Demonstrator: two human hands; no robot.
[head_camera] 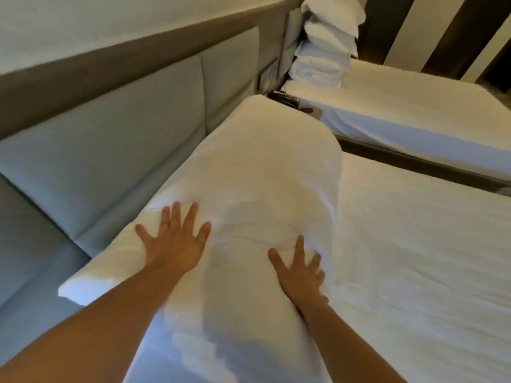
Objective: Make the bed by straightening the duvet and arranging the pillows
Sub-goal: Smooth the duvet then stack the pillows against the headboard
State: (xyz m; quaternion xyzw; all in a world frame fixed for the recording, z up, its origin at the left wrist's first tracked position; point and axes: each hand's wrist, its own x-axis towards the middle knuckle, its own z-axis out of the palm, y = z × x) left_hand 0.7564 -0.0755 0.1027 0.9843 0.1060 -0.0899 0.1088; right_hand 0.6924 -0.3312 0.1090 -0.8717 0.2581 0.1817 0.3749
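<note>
1. Left hand (175, 240) lies flat, fingers spread, pressing the white pillow (249, 172)
2. Right hand (300, 270), fingers splayed, presses the pillow's right edge
3. Pillow lies on the bed (414, 244) against the grey headboard (110, 139)
4. Stacked pillows (326, 42) sit on the neighbouring bed

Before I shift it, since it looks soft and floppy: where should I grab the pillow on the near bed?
Probably by its two long edges, from above: the pillow lies flat along the headboard, plump and soft. The left hand presses near the headboard-side edge, the right hand near the mattress-side edge.
</note>
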